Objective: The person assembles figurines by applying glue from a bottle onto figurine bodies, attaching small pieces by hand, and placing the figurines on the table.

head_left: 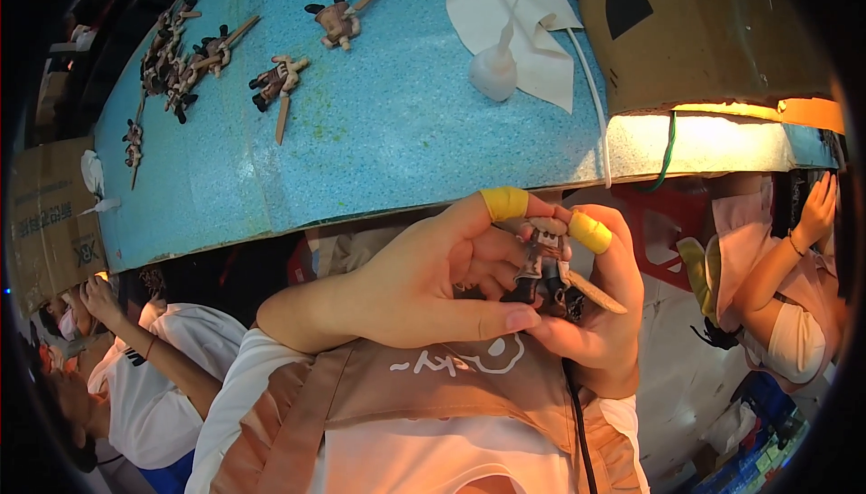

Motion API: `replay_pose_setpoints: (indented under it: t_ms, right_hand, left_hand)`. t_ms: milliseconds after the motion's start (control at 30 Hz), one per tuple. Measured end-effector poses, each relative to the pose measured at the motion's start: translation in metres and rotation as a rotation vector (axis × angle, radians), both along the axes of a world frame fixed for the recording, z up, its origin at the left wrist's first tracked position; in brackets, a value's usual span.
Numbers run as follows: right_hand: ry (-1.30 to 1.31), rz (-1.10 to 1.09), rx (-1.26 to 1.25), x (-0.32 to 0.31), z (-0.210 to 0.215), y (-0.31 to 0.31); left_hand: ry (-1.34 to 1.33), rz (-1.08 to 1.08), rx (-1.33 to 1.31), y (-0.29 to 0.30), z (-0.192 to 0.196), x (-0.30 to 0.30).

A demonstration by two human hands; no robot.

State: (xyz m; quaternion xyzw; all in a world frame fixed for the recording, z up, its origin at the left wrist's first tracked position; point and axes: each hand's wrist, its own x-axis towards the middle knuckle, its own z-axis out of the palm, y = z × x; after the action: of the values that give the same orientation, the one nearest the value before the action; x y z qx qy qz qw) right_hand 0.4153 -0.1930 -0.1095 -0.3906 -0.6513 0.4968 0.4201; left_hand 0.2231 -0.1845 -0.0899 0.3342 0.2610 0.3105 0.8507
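Close to my chest, at the table's near edge, both hands hold a small toy figurine (547,250) with a light head, brown clothes, dark boots and a tan sword (597,293). My left hand (424,282) is closed on it from the left, its thumb by the boots and its index fingertip by the head. From the other side my right hand (609,318) grips it, thumb low and index finger curled over the top. Yellow tape wraps an index finger on each hand. The fingers hide part of the figurine's legs.
Several similar figurines lie piled on the blue tabletop (379,124) at the far left; a figurine with a sword (336,23) lies apart. A white cloth (550,52) and a white squeeze bottle (493,72) lie beyond my hands. Cardboard (713,52) stands at right. Other people sit on both sides.
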Motion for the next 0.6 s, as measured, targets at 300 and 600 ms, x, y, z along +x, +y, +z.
replay_pose_setpoints:
  t_ms: [300,600]
  right_hand:
    - [0.198,0.0,-0.098,0.0,-0.007,-0.005]
    - [0.254,-0.044,-0.182,-0.004,-0.003,-0.009]
  left_hand:
    - [0.003,0.04,0.057,-0.004,-0.001,0.002]
    - [-0.067,0.077,0.185,-0.009,-0.011,0.003]
